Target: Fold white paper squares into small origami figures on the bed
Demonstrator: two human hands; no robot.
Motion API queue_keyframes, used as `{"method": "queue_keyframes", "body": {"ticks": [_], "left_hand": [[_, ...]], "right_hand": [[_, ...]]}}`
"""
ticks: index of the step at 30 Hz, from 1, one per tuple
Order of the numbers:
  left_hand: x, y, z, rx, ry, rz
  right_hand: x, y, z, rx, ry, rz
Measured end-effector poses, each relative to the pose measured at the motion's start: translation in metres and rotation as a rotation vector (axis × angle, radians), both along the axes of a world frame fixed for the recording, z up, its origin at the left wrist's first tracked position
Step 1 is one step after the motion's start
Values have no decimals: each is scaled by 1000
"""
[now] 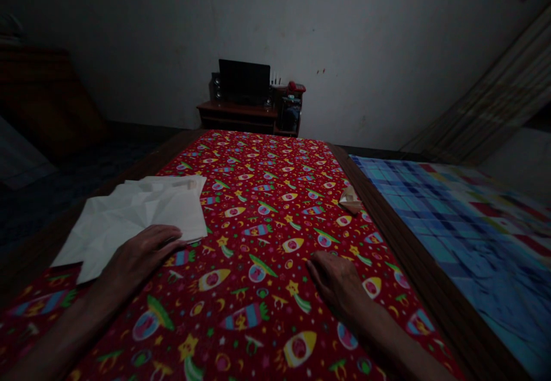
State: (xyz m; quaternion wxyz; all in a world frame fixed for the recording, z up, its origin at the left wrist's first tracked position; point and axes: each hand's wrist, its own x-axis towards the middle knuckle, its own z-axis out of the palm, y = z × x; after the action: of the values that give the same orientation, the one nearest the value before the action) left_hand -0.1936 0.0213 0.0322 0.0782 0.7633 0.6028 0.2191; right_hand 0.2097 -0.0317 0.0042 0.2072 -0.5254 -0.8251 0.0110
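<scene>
My left hand [148, 248] lies on the near right corner of a spread of white paper sheets [142, 200]. Its fingers are stretched out and touch the paper. The sheets overlap in a fan and show crease lines. On the red patterned cloth [253, 272], to the right of the middle, rests my right hand [338, 275], its fingers curled in and nothing visible in them. Beyond the right hand, near the cloth's right edge, sits a small folded brown-and-white paper piece [350, 199], apart from the hand.
Dark wooden edging [387, 226] runs along the right of the cloth. Farther right lies a blue checked bedcover [400, 197]. Against the far wall stands a desk [236, 108] with a black monitor [244, 81] and a red telephone [296, 87]. A wooden cabinet [47, 100] is at the left.
</scene>
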Motion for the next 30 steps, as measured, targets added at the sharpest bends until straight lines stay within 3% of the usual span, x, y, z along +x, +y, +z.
{"method": "queue_keyframes", "body": {"ticks": [9,23,30], "left_hand": [[-2,7,-11,17,54,78],[7,3,-8,139,168,147],[-5,6,-18,239,146,28]], "right_hand": [[1,1,-4,4,17,8],[1,2,-2,-5,26,0],[1,1,-4,15,8,-3]]}}
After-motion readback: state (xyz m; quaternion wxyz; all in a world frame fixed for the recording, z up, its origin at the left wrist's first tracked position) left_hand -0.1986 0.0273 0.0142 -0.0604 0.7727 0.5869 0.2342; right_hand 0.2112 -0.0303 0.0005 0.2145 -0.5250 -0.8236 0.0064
